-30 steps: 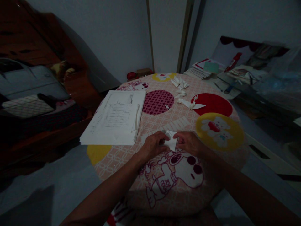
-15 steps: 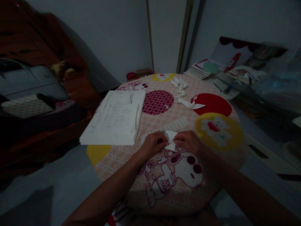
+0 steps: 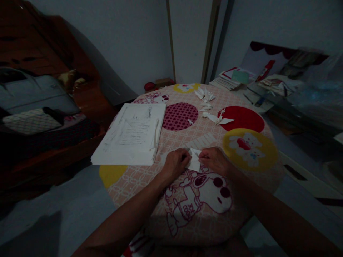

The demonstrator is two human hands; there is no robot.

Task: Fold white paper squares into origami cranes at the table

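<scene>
Creased paper (image 3: 194, 165), pinched at both sides

The left hand (image 3: 174, 164) covers less of it than a second ago, baring more folded white face; the crease seems part-made. That hand clamps its left edge, the right hand (image 3: 215, 159) its right. Beyond them, sharp-winged birds (image 3: 218, 120) lie on patterned cloth (image 3: 125, 186).

Small paper (image 3: 194, 165) is white, folded, roughly flat, triangular flap near its far edge, one corner toward viewer. It's right of the sheet stack (image 3: 134, 134), apart from it.
</scene>
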